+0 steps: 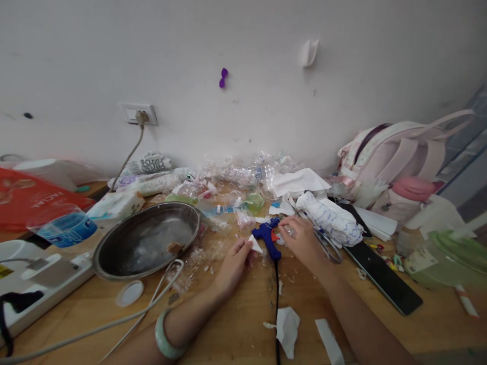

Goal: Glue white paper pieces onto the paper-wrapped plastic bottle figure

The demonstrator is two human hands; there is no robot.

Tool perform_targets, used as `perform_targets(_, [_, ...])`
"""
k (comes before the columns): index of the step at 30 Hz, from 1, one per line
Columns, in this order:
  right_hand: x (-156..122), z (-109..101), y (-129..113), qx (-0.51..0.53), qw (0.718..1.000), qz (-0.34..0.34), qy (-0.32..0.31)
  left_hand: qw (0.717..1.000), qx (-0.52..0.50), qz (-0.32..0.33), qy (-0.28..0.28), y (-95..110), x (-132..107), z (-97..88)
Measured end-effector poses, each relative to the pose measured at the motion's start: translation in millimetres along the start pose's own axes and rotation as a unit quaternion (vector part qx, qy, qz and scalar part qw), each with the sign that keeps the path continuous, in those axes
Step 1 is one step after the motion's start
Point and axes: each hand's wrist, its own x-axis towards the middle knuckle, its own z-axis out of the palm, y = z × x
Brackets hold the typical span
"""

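Note:
My left hand (236, 261) pinches a small pointed scrap of white paper (255, 244) between thumb and fingers, just left of a blue glue gun (269, 242). The glue gun has an orange trigger, and its black cord runs toward the table's front edge. On its other side is my right hand (300, 238), thumb and forefinger brought together close to the gun's upper end. Whatever those fingertips hold is too small to make out. Torn white paper (288, 329) lies beside the cord, nearer to me.
A metal basin (114, 253) stands left, near a white power strip (57, 281) and loose cable. Clear plastic scraps (236, 177) crowd the back by the wall. To the right are a marked white bundle (329, 218), scissors, a black phone (384, 276), a green-lidded tub (441, 258) and a pink backpack (391, 152).

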Motion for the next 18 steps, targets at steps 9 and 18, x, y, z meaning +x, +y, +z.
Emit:
perform_targets(9, [-12, 0, -31, 0.157, 0.967, 0.051, -0.194, 0.998, 0.031, 0.037, -0.035, 3, 0, 0.5])
perform_targets(18, [-15, 3, -30, 0.172, 0.962, 0.045, -0.208, 0.998, 0.053, 0.037, -0.025, 3, 0, -1.0])
